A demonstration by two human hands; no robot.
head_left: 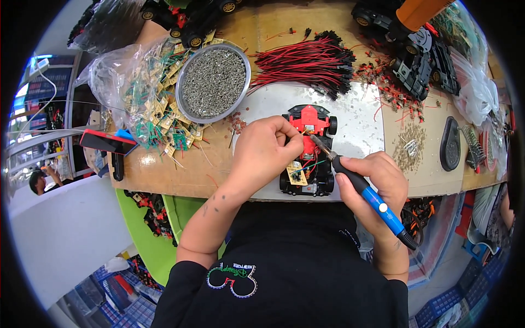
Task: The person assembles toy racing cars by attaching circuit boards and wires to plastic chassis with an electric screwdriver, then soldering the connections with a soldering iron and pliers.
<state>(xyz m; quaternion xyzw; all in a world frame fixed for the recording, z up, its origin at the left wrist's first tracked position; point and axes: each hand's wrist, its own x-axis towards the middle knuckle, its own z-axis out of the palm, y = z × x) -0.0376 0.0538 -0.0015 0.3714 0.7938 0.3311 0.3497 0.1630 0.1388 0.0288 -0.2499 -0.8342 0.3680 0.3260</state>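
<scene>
A red and black toy car chassis [317, 116] lies on a white sheet in front of me, its small wheels along both sides. A small yellowish circuit board [297, 174] with thin wires rests on its near half. My right hand [377, 183] grips a soldering iron [377, 203] with a blue and black handle, and its metal tip points at the red middle of the chassis. Over the chassis's left side, my left hand [268, 147] is closed in a pinch at the coloured wires. What exactly sits between those fingertips is too small to make out.
A metal bowl [213, 82] of small screws stands beyond my left hand, beside a heap of circuit boards [164, 120]. Behind the chassis lies a bundle of red and black wires [306, 63]. Black car parts [421, 68] and an orange-handled tool [421, 13] occupy the far right.
</scene>
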